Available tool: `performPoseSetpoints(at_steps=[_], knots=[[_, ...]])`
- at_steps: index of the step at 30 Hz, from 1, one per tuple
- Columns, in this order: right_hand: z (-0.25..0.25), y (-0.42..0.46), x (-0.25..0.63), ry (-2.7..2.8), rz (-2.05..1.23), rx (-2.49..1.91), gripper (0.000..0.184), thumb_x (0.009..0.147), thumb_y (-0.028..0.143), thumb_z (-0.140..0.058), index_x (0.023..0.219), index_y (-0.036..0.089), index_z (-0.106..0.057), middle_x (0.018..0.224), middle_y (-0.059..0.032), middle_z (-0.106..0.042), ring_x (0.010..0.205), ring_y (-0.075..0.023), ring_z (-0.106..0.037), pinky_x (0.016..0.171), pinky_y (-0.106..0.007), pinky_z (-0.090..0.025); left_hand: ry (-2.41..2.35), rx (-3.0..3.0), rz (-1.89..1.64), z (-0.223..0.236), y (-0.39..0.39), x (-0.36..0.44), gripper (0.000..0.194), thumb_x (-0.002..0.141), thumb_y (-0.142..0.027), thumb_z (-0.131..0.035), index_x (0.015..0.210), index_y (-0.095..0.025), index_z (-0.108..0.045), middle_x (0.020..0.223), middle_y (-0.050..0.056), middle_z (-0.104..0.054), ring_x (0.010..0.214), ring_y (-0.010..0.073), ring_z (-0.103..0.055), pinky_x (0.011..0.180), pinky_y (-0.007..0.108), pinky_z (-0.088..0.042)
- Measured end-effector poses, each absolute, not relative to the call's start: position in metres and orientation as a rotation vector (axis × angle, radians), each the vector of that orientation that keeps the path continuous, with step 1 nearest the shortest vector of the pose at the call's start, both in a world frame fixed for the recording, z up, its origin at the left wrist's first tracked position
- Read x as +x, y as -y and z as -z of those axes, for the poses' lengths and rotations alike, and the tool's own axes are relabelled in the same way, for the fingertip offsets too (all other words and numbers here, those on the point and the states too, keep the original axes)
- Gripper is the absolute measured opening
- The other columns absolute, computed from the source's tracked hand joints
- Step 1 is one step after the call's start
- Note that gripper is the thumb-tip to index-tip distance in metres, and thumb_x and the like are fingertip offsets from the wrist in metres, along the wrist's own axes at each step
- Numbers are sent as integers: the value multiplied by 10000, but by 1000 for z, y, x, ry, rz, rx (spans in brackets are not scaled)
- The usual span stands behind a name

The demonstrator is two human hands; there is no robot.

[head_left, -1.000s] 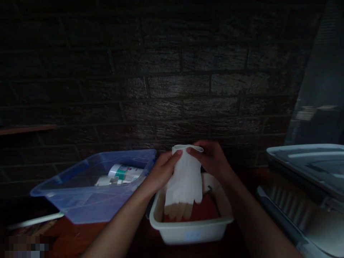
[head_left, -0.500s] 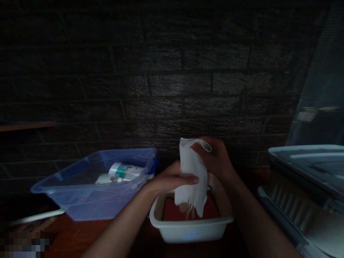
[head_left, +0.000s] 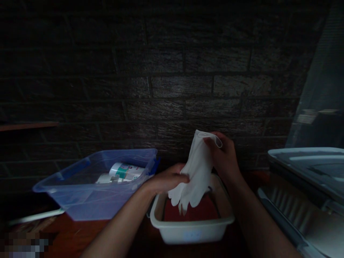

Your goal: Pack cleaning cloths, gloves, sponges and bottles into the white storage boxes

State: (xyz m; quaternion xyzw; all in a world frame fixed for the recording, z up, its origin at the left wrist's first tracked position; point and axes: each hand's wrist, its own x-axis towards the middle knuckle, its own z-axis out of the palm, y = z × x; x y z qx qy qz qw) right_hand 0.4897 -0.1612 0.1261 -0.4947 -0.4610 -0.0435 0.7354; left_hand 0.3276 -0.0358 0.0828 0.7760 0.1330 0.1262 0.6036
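Thin white gloves (head_left: 197,168) hang tilted between my hands, cuff at the top right and fingers dangling at the lower left; whether it is one glove or a pair I cannot tell. My right hand (head_left: 224,152) pinches the cuff. Lower down, my left hand (head_left: 169,179) grips the side near the glove fingers, thumb in front and its other fingers partly hidden behind. Beneath them stands a cream plastic basin (head_left: 193,225) with a dark red flat thing (head_left: 193,211) inside.
To the left is a bluish clear bin (head_left: 91,202) holding a white bottle with a green label (head_left: 126,172). A lidded clear container (head_left: 309,157) stands at the right. Behind everything rises a dark brick wall (head_left: 172,86).
My left hand has slid from the cuff down toward the glove fingers. My right hand has lifted the cuff up and right, so the gloves now slant.
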Motion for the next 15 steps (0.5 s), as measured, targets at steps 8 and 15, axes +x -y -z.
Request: performPoseSetpoints(at_steps=[8,15], knots=[[-128,163,486,1124,71,-1159,236,894,378,-649,940,159,-725,806,-32,-705,712,-179,-614,606,-255,-461,-267,1668,-271,-78,47,330,425,801,-367,-791,1162,-151,-731,1121,120,-774,958,267,-724,824,342,-550],[-130,172,480,1355,-222,-1067,168,867,335,-721,946,197,-775,862,-28,-752,767,-188,-673,663,-273,-509,-309,1380,-482,-77,36,339,320,774,-328,-810,1016,-126,-754,913,107,-786,766,222,-722,694,294,-538]])
